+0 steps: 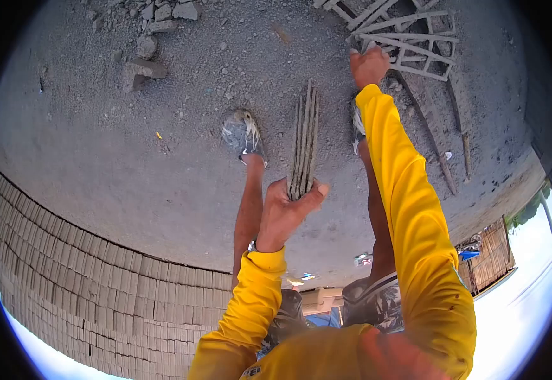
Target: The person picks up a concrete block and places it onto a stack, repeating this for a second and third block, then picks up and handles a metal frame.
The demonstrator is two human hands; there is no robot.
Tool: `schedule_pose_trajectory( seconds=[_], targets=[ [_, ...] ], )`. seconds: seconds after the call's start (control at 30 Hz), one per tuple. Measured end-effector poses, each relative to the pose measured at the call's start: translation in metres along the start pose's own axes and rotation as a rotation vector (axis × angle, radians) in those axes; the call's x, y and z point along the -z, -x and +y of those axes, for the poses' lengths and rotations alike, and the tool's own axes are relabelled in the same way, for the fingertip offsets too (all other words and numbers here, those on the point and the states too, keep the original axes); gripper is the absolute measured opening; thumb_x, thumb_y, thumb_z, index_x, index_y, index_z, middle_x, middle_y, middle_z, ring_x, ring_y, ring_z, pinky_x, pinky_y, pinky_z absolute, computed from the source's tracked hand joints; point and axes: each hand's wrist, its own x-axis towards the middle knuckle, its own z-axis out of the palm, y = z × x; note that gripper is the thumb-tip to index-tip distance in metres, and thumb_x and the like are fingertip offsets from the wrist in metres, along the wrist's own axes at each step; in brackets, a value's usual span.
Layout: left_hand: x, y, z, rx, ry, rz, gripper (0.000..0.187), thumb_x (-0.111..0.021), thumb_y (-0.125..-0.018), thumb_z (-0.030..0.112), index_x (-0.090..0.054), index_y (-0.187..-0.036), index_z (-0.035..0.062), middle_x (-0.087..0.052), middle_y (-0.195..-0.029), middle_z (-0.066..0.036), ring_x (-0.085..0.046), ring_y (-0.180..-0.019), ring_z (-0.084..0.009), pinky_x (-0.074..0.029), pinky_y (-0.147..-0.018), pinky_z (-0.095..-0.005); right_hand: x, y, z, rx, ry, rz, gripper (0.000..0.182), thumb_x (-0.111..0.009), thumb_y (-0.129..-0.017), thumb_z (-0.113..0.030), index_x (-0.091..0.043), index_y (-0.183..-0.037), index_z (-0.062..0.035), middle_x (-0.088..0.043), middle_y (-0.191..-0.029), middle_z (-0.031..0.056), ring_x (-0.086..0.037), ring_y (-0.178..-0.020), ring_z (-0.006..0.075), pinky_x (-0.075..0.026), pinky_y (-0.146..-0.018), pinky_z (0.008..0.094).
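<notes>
My left hand (pixel 290 212) is closed around the near end of a bundle of several long, thin, cement-grey frames (pixel 304 136), held edge-on above the ground between my feet. My right hand (pixel 370 64) stretches far forward with its fingers closed at the near end of a ladder-shaped frame (pixel 415 52). That frame lies in a fanned-out pile of similar grey, crusted frames (pixel 377 16), each with long side bars and short crosspieces. The fingertips of my right hand are partly hidden.
Rows of stacked grey blocks (pixel 98 272) stand along the left. Broken concrete chunks (pixel 146 69) lie ahead on gritty ground. Long thin bars (pixel 428 126) extend from under the frame pile on the right. A woven-walled structure (pixel 488 256) stands at far right.
</notes>
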Motion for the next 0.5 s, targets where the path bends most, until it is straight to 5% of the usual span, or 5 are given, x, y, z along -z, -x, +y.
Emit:
schedule_pose_trajectory(
  seconds=[0.07, 0.17, 0.2, 0.43, 0.5],
  targets=[
    [0.003, -0.003, 0.002, 0.008, -0.031, -0.013, 0.024, -0.076, -0.087, 0.025, -0.066, -0.080, 0.0041, -0.061, -0.066, 0.001, -0.053, -0.061, -0.0057, -0.041, -0.056, -0.0232, -0.002, -0.011, 0.004, -0.016, 0.110, -0.062, 0.035, -0.074, -0.067, -0.029, -0.068, -0.076, 0.0039, -0.069, -0.082, 0.0224, -0.066, -0.085, 0.0415, -0.052, -0.078, 0.0496],
    [-0.003, -0.007, 0.006, 0.052, -0.068, -0.032, 0.025, -0.076, -0.086, 0.024, -0.066, -0.079, 0.0029, -0.060, -0.065, 0.001, -0.053, -0.060, -0.0063, -0.042, -0.056, -0.0244, 0.022, -0.025, -0.012, 0.007, -0.173, 0.093, 0.037, -0.075, -0.067, -0.032, -0.064, -0.067, 0.0029, -0.069, -0.081, 0.0233, -0.065, -0.081, 0.0430, -0.051, -0.076, 0.0501],
    [-0.005, -0.005, 0.009, 0.064, -0.069, -0.035, 0.025, -0.076, -0.085, 0.024, -0.065, -0.079, 0.0026, -0.059, -0.064, 0.001, -0.053, -0.060, -0.0065, -0.042, -0.056, -0.0248, 0.056, -0.032, -0.040, -0.072, -0.223, -0.078, 0.040, -0.075, -0.069, -0.034, -0.063, -0.068, 0.0042, -0.068, -0.080, 0.0238, -0.065, -0.078, 0.0438, -0.050, -0.075, 0.0497],
    [-0.009, -0.009, 0.004, 0.008, -0.127, -0.044, 0.021, -0.076, -0.086, 0.022, -0.067, -0.083, 0.0029, -0.062, -0.067, 0.000, -0.056, -0.061, -0.0069, -0.042, -0.055, -0.0228, -0.010, -0.061, -0.090, -0.029, -0.151, 0.186, 0.038, -0.074, -0.070, -0.034, -0.065, -0.071, 0.0032, -0.066, -0.079, 0.0239, -0.062, -0.087, 0.0430, -0.048, -0.080, 0.0537],
    [-0.006, -0.011, 0.004, 0.018, -0.130, -0.047, 0.021, -0.076, -0.087, 0.021, -0.066, -0.085, 0.0022, -0.063, -0.068, 0.000, -0.057, -0.062, -0.0070, -0.043, -0.056, -0.0227, -0.002, -0.061, -0.094, -0.122, -0.110, 0.035, 0.040, -0.075, -0.069, -0.034, -0.068, -0.079, 0.0041, -0.068, -0.088, 0.0244, -0.065, -0.090, 0.0416, -0.050, -0.083, 0.0507]
  ],
)
